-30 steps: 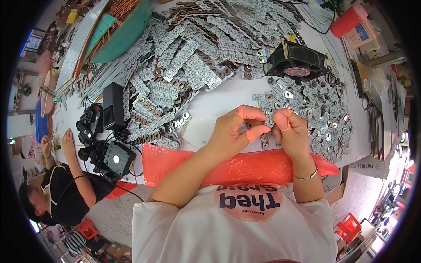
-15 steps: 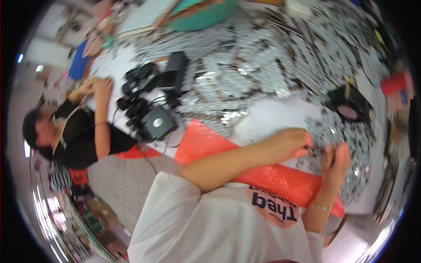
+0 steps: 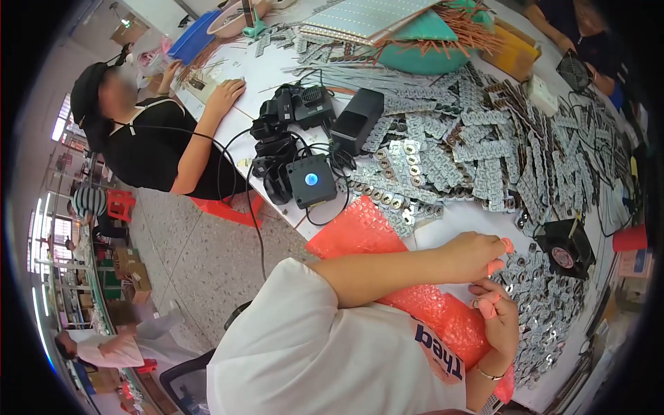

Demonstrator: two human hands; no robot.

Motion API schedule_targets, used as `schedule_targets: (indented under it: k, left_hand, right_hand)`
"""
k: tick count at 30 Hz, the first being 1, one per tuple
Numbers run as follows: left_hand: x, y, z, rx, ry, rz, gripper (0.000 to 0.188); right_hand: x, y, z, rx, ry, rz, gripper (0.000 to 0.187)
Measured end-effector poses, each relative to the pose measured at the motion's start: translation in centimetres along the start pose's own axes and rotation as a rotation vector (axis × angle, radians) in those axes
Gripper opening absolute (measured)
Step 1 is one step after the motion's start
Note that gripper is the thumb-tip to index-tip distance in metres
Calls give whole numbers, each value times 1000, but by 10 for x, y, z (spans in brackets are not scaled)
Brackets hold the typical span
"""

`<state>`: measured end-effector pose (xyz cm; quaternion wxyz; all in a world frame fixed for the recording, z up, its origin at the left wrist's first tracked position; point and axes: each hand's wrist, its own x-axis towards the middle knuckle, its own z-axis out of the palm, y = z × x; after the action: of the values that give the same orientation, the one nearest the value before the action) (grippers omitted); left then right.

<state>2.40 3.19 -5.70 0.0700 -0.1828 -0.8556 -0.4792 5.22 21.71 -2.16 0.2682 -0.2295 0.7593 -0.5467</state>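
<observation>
My left hand (image 3: 474,253) reaches across from the left, fingers curled, with coral finger covers on thumb and forefinger. Whatever it may hold is too small or hidden to make out. Just below it is my right hand (image 3: 499,319), its covered fingertips pressed together; anything between them cannot be made out. Both hands hover near the front edge of the white table, above a sheet of red bubble wrap (image 3: 443,318). Beside them spreads a heap of small loose silvery pieces (image 3: 543,318). Rows of silvery linked strips (image 3: 477,152) lie beyond.
A small black fan (image 3: 564,249) stands right of my hands. Left are a black box (image 3: 357,121) and a cabled device (image 3: 311,181). A green basin (image 3: 422,59) and yellow bin (image 3: 512,52) stand behind. A co-worker (image 3: 152,138) sits left; another person (image 3: 581,34) is at far right.
The view has shifted and become sharper. My right hand has come closer to my left, and its raised fingers are now bent together. The co-worker's hands, joined before, are apart.
</observation>
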Motion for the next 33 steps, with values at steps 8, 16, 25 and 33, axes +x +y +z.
schedule_targets:
  k: [8, 16, 25, 33]
  left_hand:
    - [-3, 31, -17, -666, -371, 87, 17]
    - [-22, 36, 26, -594, -736, 469, 20]
    - [-45, 24, 73, -16, -494, 818, 31]
    - [-51, 13, 69, -157, -465, 912, 28]
  right_hand:
    - [-12, 14, -20, -91, 300, -59, 32]
    - [-16, 14, -49, 595, 780, -65, 33]
    - [-69, -14, -104, 431, 918, -121, 27]
    - [15, -146, 0, -486, 394, -210, 14]
